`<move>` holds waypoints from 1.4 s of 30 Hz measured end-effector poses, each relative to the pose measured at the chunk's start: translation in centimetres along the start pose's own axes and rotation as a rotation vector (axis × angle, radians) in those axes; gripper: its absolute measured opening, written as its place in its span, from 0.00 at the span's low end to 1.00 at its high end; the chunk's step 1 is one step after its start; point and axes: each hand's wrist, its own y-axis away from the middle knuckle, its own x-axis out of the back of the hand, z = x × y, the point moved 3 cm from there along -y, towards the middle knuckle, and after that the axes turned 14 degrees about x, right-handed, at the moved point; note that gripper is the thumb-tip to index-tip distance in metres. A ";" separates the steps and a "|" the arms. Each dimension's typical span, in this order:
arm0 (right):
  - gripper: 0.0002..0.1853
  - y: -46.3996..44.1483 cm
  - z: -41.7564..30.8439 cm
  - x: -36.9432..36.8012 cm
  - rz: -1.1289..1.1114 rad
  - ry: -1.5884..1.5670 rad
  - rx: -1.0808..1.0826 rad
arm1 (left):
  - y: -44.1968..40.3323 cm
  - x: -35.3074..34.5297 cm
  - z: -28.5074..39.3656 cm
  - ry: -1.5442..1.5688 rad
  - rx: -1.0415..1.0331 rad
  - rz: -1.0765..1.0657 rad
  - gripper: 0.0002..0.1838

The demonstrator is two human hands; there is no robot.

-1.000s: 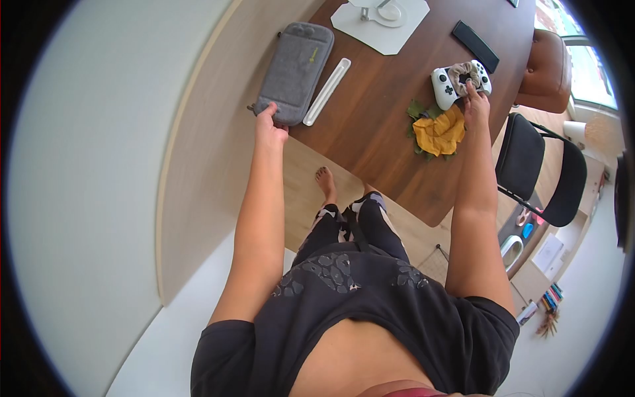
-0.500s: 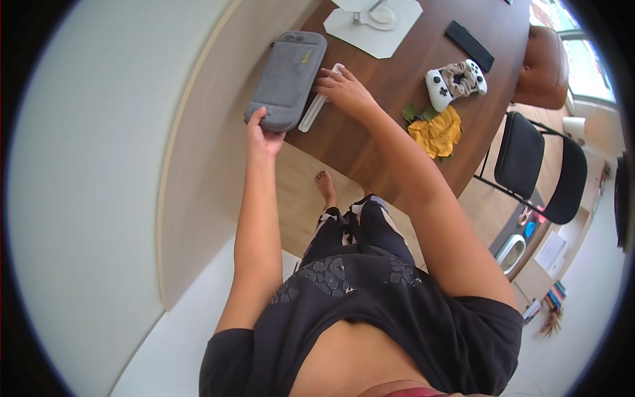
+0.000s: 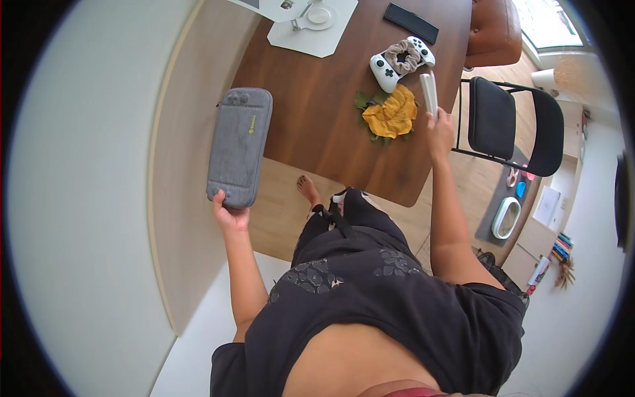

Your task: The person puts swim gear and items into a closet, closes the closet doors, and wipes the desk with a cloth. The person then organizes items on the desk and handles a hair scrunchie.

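My left hand (image 3: 231, 215) grips the bottom end of a long grey carrying case (image 3: 239, 149) with a small yellow logo, its thumb on the front. The case is held up beside the wall, off the table's left edge. In my right hand (image 3: 440, 135) is a slim white stick-like object (image 3: 428, 92), pinched at its lower end and pointing away from me over the table's right edge. What exactly it is I cannot make out. Left of that hand lies a yellow cloth flower (image 3: 391, 114) with green leaves. Just beyond it is a white game controller (image 3: 385, 74) with a beige scrunchie (image 3: 405, 51) around its middle.
The wooden table (image 3: 317, 126) holds a dark phone-like slab (image 3: 411, 23) and a white angular sheet (image 3: 311, 41) with a round stand on it. A black folding chair (image 3: 493, 116) and a brown leather seat (image 3: 495, 30) stand to the right. A wall runs along the left.
My right hand has lifted the white object off the table and carried it far right. My left hand has moved the grey case left and towards me.
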 end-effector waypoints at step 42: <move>0.19 1.7 -22.3 -14.0 -0.012 -0.109 0.523 | 11.9 11.5 -3.3 0.236 -0.172 0.307 0.35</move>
